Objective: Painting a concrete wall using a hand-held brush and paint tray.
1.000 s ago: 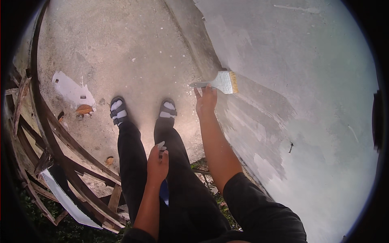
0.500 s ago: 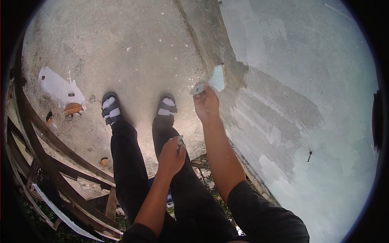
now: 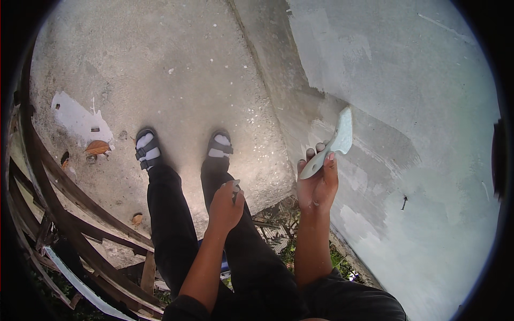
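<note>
My right hand [image 3: 317, 190] holds a wide flat paintbrush [image 3: 340, 138] by its handle, between thumb and fingers. The brush is coated in pale mint-grey paint, and its bristle end points up and right, over or close to the part-painted wall [image 3: 439, 235]; whether it touches cannot be told. Grey smears mark the fingertips. My left hand [image 3: 226, 207] is closed in front of my right leg. Something small and greyish shows at its fingers, too hidden to name. On the wall, pale paint borders darker bare grey patches, with streaky strokes between them.
A nail or bolt [image 3: 404, 203] sticks out of the wall. The concrete floor [image 3: 187, 80] bears a white paint spill [image 3: 75, 115] and a dry leaf [image 3: 98, 147]. Wooden railing [image 3: 80, 192] curves along the left. My sandalled feet [image 3: 220, 143] stand on the concrete near the wall.
My right hand has swung right and toward me with the brush, from the wall's lower edge to farther over the painted part. The brush has turned. My left hand stays nearly still.
</note>
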